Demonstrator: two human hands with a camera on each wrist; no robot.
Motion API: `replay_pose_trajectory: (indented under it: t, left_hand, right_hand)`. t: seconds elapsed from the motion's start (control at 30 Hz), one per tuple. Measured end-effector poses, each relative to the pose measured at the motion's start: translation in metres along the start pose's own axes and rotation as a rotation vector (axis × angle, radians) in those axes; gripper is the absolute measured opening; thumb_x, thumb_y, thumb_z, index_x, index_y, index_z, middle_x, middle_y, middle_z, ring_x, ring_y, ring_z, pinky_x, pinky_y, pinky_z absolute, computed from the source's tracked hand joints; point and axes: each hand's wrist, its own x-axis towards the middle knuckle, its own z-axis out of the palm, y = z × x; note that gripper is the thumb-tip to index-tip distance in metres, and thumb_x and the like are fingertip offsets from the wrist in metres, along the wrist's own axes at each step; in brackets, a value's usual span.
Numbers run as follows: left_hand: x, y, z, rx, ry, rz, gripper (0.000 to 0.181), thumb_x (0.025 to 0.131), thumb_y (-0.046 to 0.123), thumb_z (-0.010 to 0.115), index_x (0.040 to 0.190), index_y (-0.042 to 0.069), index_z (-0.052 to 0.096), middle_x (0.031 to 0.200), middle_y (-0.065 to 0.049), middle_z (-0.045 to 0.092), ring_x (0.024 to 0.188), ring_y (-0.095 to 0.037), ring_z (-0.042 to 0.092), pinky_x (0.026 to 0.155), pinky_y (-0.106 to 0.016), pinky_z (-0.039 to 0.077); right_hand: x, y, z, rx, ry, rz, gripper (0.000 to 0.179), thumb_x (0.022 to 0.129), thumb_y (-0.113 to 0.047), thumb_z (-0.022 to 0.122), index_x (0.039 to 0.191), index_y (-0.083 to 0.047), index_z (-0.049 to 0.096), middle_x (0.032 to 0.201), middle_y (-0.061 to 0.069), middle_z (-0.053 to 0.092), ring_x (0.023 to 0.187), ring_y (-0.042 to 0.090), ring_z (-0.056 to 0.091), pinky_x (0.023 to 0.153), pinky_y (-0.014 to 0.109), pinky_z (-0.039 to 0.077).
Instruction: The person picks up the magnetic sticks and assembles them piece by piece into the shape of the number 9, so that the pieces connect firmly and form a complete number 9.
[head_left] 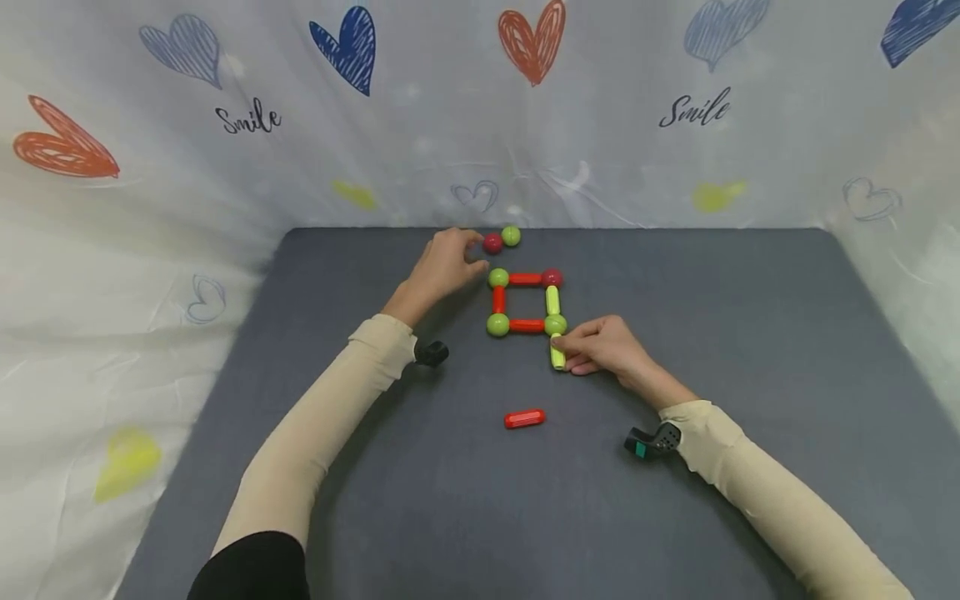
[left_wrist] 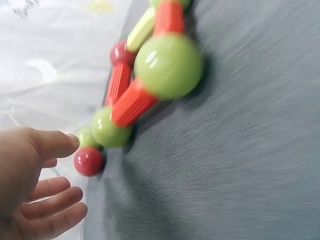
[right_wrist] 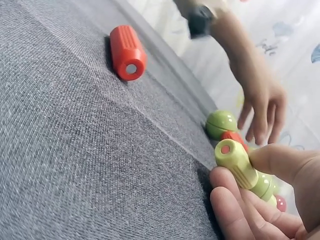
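Note:
My right hand [head_left: 609, 346] pinches a yellow-green magnetic rod [right_wrist: 237, 165] between thumb and fingers. That rod's far end touches the green ball [head_left: 556, 324] at the near right corner of a square of rods and balls. Three red rods, one of them the front rod [head_left: 527, 326], and one yellow-green rod [head_left: 552, 299] form its sides. Its other corners are two green balls and a red ball [head_left: 552, 277]. My left hand [head_left: 447, 262], fingers spread and holding nothing, is at the square's far left, close to a loose red ball [left_wrist: 88, 161] beside a green ball [head_left: 511, 236].
A single red rod [head_left: 524, 418] lies apart on the grey tabletop [head_left: 450, 500], nearer to me than the square. Behind the table's far edge hangs a white curtain [head_left: 435, 108] printed with hearts.

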Motion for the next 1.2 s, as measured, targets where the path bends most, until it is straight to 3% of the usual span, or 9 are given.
replay_pose_trajectory:
  t: [0.13,0.27,0.47,0.67,0.8,0.93,1.2]
  left_hand:
    - [0.032,-0.003,0.006,0.043,-0.04,-0.008,0.04,0.092,0.024,0.074,0.126,0.003,0.066,0.116,-0.015,0.068,0.105,-0.027,0.064,0.088,-0.043,0.051]
    - [0.051,-0.008,0.012,0.01,-0.068,-0.018,0.038,0.093,0.022,0.073,0.124,0.003,0.067,0.115,-0.015,0.068,0.104,-0.028,0.063,0.088,-0.042,0.051]
    - [0.064,-0.014,0.015,-0.075,-0.085,-0.061,0.032,0.092,0.021,0.075,0.119,0.005,0.069,0.111,-0.014,0.069,0.1,-0.026,0.064,0.086,-0.039,0.051]
    - [0.06,-0.018,0.014,-0.131,-0.06,-0.057,0.032,0.09,0.019,0.076,0.118,0.005,0.07,0.112,-0.013,0.07,0.102,-0.025,0.064,0.086,-0.038,0.051]
    - [0.036,-0.019,0.001,-0.212,-0.004,-0.066,0.034,0.09,0.017,0.077,0.12,0.005,0.071,0.111,-0.011,0.07,0.101,-0.025,0.066,0.082,-0.037,0.054]
    - [-0.005,-0.01,-0.008,-0.249,0.022,-0.037,0.034,0.089,0.019,0.079,0.12,0.008,0.071,0.108,-0.007,0.071,0.095,-0.021,0.068,0.073,-0.037,0.056]
    - [-0.091,0.022,0.006,-0.327,0.031,0.106,0.034,0.085,0.018,0.082,0.117,0.01,0.073,0.109,-0.003,0.07,0.092,-0.015,0.068,0.074,-0.031,0.057]
  right_hand:
    - [0.001,0.002,-0.005,0.009,-0.013,0.002,0.035,0.084,-0.024,0.083,0.099,0.006,0.074,0.079,0.013,0.073,0.068,0.016,0.072,0.065,0.032,0.059]
    - [0.003,0.002,-0.006,0.009,-0.026,0.006,0.035,0.084,-0.025,0.083,0.1,0.006,0.075,0.079,0.012,0.073,0.068,0.016,0.072,0.067,0.034,0.059]
    - [0.004,-0.002,-0.006,0.012,-0.028,0.009,0.034,0.085,-0.024,0.083,0.098,0.005,0.075,0.079,0.015,0.073,0.068,0.017,0.072,0.066,0.035,0.059]
    - [0.003,-0.001,-0.01,0.031,-0.037,0.022,0.033,0.084,-0.023,0.083,0.101,0.005,0.075,0.08,0.016,0.073,0.068,0.018,0.072,0.066,0.035,0.059]
    - [0.002,-0.002,-0.01,0.035,-0.039,0.018,0.032,0.085,-0.021,0.082,0.102,0.006,0.074,0.079,0.015,0.073,0.068,0.017,0.072,0.066,0.035,0.059]
    - [0.0,-0.003,-0.011,0.033,-0.037,0.011,0.031,0.086,-0.019,0.081,0.102,0.007,0.073,0.078,0.015,0.073,0.067,0.016,0.071,0.066,0.035,0.059]
    - [-0.001,-0.003,-0.007,0.033,-0.036,0.017,0.032,0.086,-0.018,0.081,0.104,0.008,0.073,0.079,0.014,0.073,0.07,0.016,0.072,0.067,0.033,0.059]
